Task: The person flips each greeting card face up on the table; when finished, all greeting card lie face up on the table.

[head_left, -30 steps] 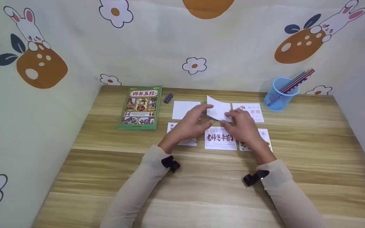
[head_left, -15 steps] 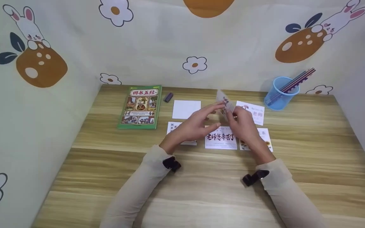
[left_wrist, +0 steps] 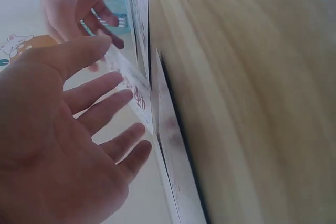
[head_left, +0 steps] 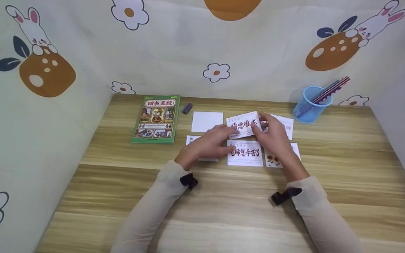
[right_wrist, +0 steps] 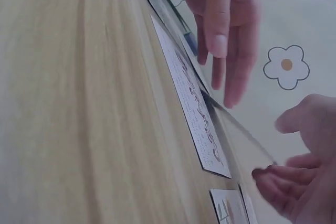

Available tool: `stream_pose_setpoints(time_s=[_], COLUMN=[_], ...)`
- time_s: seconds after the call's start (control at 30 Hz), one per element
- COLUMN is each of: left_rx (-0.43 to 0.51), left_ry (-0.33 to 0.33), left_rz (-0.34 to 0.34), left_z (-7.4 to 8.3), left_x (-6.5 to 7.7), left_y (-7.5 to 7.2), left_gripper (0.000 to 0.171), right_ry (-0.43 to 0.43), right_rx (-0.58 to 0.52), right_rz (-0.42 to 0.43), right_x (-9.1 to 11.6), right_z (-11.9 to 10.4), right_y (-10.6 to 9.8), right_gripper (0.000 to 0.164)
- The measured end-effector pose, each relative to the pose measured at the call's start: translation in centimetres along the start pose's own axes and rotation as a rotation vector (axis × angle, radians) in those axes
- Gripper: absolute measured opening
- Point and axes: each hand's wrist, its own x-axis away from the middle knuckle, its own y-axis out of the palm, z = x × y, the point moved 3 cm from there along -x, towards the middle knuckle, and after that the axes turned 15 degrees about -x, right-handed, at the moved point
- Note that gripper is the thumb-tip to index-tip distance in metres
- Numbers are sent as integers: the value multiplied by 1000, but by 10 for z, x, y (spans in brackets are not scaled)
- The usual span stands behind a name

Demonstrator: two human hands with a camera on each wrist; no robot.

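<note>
A white card (head_left: 243,123) with dark red brush lettering is face up and tilted, its right side raised off the table. My right hand (head_left: 273,135) pinches that right edge, thumb on the printed face. My left hand (head_left: 213,142) is at the card's left edge, fingers loosely extended, as the left wrist view shows with the left palm (left_wrist: 58,145). Directly below lies another lettered card (head_left: 245,158). A sunflower card (head_left: 272,160) and a card at upper right (head_left: 284,123) are partly covered by my right hand. My left hand overlaps the lower-left card (head_left: 191,139).
A blank white card (head_left: 207,121) lies at the upper left of the group. Farther left are a dark eraser-like block (head_left: 187,108) and a green book (head_left: 155,119). A blue mesh cup (head_left: 311,109) with pencils stands at the back right, near the patterned cloth wall (head_left: 174,45).
The card was blank side up between both hands; it has been turned over, lettering now up, and lowered. The upper-right card got pushed slightly askew. My left fingers have come down toward the card.
</note>
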Motion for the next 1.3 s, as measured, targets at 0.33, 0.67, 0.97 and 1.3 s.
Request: stream_pose_setpoints(time_s=[0.33,0.67,0.97,1.3], left_rx=[-78,-69,-77,-65], left_ry=[-75,-48,-75,-85], left_rz=[-75,-40,-41,-41], left_z=[-6,-8,-8,-10], left_x=[4,6,6,9], left_y=[2,2,1,-1], left_gripper=[65,63,61,60], right_ry=[32,-119,-75,-105], right_rx=[184,258,339,412], right_rz=[-168,-326,-294,-382], right_x=[2,8,13,23], right_z=[4,3,-5,-16], right_y=[5,12,14,27], right_gripper=[55,47,55,71])
